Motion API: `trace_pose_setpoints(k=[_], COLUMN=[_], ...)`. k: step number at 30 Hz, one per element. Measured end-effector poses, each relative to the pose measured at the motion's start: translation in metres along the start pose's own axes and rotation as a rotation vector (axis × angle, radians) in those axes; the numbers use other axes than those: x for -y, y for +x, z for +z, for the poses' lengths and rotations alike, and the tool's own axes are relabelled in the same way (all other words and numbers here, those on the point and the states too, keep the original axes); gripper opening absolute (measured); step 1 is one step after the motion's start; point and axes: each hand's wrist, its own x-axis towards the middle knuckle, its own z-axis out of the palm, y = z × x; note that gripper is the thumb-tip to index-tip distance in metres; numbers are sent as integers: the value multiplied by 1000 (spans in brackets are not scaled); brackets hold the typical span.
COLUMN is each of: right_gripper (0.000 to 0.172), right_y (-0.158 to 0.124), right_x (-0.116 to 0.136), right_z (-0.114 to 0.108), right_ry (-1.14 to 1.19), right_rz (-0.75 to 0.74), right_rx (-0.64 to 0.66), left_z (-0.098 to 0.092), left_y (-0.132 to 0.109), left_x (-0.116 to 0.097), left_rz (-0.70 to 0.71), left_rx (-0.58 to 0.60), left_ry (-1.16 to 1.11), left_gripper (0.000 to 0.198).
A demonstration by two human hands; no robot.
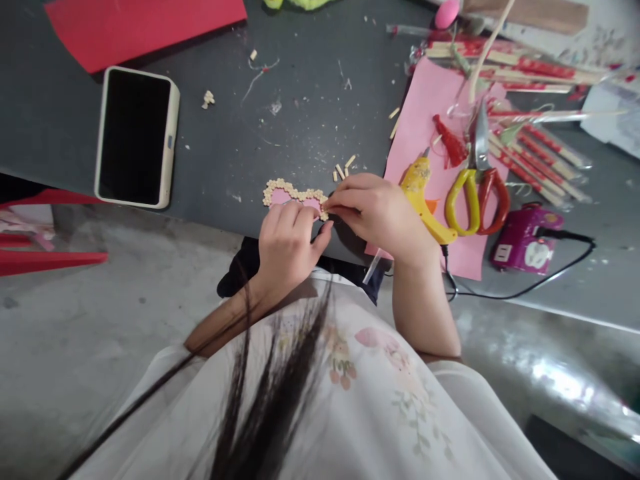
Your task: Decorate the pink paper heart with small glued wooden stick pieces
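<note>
A small pink paper shape (281,195) edged with tiny cream wooden pieces lies at the near edge of the dark table (300,127). My left hand (287,243) has its fingers curled over the shape's near side, holding it down. My right hand (375,213) is pinched at the shape's right end; whatever sits between the fingertips is too small to name. A few loose cut wooden bits (343,168) lie just behind my right hand.
A phone (135,137) lies at the left, red paper (145,27) behind it. Right of my hands are a yellow glue gun (425,200), yellow and red scissors (477,187), pink paper (425,127), packed chopsticks (530,147) and a purple device (523,240) with a black cable.
</note>
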Motion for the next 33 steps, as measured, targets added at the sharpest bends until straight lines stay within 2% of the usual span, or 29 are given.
trace_pose_setpoints(k=[5, 11, 17, 23, 27, 33], right_gripper=[20, 20, 18, 19, 22, 30], right_y=[2, 6, 16, 27, 24, 12], right_x=[-2, -2, 5, 9, 7, 7], right_z=[1, 1, -4, -9, -9, -14], right_ry=[24, 34, 11, 13, 88, 141], right_rz=[12, 26, 132, 261, 245, 130], right_rx=[6, 21, 25, 111, 81, 87], left_z=[1, 3, 10, 14, 13, 5], left_y=[2, 4, 5, 8, 8, 8], left_x=[-2, -6, -11, -18, -19, -17], left_rz=[-47, -76, -130, -197, -211, -189], left_rx=[41, 35, -4, -62, -51, -38], left_ry=[29, 49, 15, 21, 23, 9], left_gripper=[22, 21, 14, 12, 12, 11])
